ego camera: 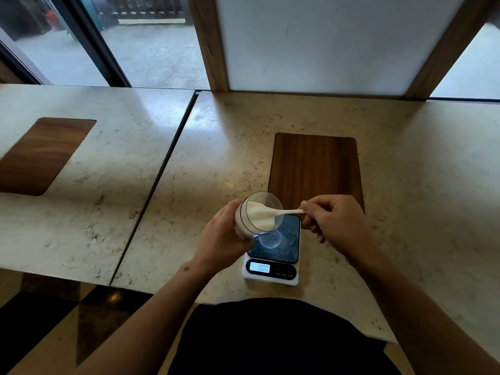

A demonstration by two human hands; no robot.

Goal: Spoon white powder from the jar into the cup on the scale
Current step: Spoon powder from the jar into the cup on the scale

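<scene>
Two hands work over the scale on the marble counter. We see the left hand closed around the clear jar, which is tilted, its mouth toward the right hand. The right hand pinches the handle of a white spoon, whose bowl lies in the white powder inside the jar. The small clear cup stands on the dark scale plate, just below the jar's mouth. The display shows 0.00.
</scene>
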